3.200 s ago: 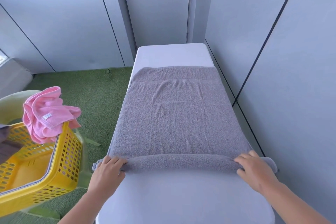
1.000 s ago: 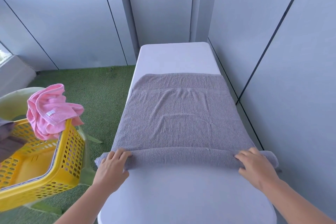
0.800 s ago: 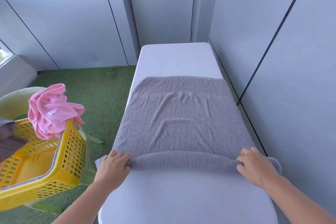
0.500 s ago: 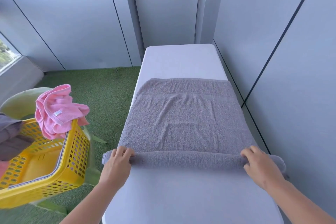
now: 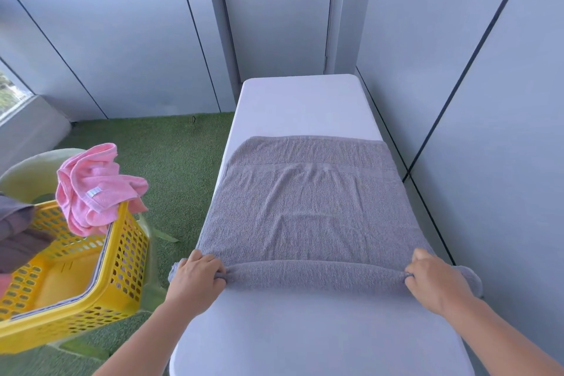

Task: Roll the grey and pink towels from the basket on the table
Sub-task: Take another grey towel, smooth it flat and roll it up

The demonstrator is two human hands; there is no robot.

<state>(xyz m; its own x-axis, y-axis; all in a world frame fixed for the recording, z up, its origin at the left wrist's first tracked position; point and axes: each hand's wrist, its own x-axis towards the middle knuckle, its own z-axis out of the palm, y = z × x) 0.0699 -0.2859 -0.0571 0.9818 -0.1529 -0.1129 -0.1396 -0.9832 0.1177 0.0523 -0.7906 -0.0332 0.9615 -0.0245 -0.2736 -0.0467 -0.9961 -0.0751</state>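
Yellow plastic basket [image 5: 73,311] is seen at far left, perforated, tilted, resting on a pale green chair [image 5: 24,174] over green artificial turf [image 5: 171,168]. Dark grey-brown cloth [image 5: 15,232] is noted inside the basket at its left side. Pink towel [image 5: 94,189] is draped, crumpled, over the basket's far rim, with a small white label showing.

White surface [image 5: 299,101] is seen at centre, running away from the camera toward a grey door [image 5: 277,12]; grey wall panels are seen on both sides.

Grey towel [image 5: 308,210] is laid flat across the middle of the surface, its far edge well short of the surface's far end. The towel's near edge is rolled into a tight cylinder lying crosswise, and the roll's ends slightly overhang the surface's left and right edges.

Left hand [image 5: 197,278] is placed on the left end of the roll, grip clenched on the grey towel, fingers curled over the top and pinching the fabric. Right hand [image 5: 433,281] is placed on the right end of the roll, grip likewise clenched on the grey towel, fingers tucked into the fold. Both forearms are seen entering from the bottom edge. Bare surface is visible between the roll and the camera.
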